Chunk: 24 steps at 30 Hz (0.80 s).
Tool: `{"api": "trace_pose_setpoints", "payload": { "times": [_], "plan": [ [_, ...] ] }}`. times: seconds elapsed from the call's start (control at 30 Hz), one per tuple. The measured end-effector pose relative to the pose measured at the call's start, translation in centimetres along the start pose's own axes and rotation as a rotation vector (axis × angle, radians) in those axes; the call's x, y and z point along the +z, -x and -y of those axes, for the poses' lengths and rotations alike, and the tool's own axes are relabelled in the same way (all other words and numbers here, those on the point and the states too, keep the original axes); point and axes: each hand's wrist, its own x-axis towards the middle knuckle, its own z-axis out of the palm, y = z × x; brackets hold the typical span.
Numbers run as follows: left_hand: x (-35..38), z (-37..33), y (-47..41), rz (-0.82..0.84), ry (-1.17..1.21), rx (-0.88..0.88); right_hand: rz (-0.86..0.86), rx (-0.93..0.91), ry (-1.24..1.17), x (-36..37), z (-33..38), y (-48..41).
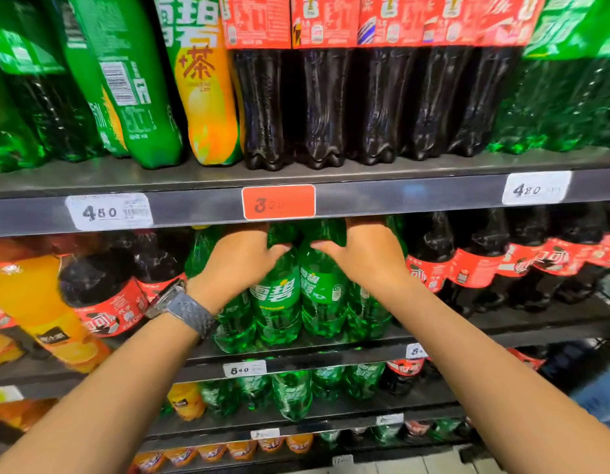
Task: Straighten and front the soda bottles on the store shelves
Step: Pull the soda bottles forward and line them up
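my mark is the red price tag (278, 202) on the grey shelf rail (399, 196). above the tag stands a row of tall dark cola bottles (317, 107), with big green bottles on either side. below it runs the shelf i am working, with red-labelled cola bottles (474, 268) to the tag's right and an orange bottle (33, 302) far to its left. straight under the tag, at the shelf's front edge, the left green bottle (276, 299) and the right green bottle (322, 289) stand touching. my left hand (240, 260), watch (180, 302) at the wrist, has its fingers curled round the first bottle's shoulder, and my right hand (365, 254) grips the second likewise. i judge i am mid-fronting this pair. the right label looks turned aside, so next comes a small twist, keeping both upright.
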Motion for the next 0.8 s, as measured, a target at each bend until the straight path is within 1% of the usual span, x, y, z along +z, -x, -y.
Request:
{"api": "trace_pose_setpoints", "payload": {
  "times": [0.07,0.13,0.2,0.27,0.37,0.47,0.57,0.63,0.7,0.8],
  "plan": [
    [-0.1,-0.5,0.2,-0.060,-0.055,0.025,0.063,-0.011,-0.012,0.1,0.1,-0.4],
    [-0.2,-1.3,0.7,-0.175,-0.137,0.109,0.116,0.019,-0.067,0.3,-0.1,-0.6],
    [-0.2,-2.6,0.9,-0.209,-0.147,0.209,0.165,0.029,-0.096,0.0,-0.5,-0.7],
    [-0.3,-3.9,0.4,-0.125,-0.091,0.248,0.184,0.012,-0.115,-0.3,-0.5,-0.8],
    [-0.7,-5.1,-1.3,0.099,-0.041,0.228,0.146,-0.022,-0.209,-1.1,-1.1,-0.1],
    [-0.9,-5.8,-2.5,0.260,-0.016,0.155,-0.031,-0.039,-0.312,-2.2,-3.5,1.3],
    [-0.4,-6.6,-3.1,0.406,-0.004,0.070,-0.194,-0.015,-0.267,-3.2,-7.3,2.6],
    [0.0,-6.8,-3.3,0.390,0.009,0.026,-0.220,0.064,-0.223,-3.6,-10.3,3.3],
    [0.4,-6.9,-3.2,0.314,0.057,-0.041,-0.218,0.181,-0.236,-3.9,-13.0,3.7],
    [1.1,-7.1,-2.7,0.188,0.015,-0.033,-0.185,0.283,-0.284,-4.3,-15.6,4.0]
  ]
}}
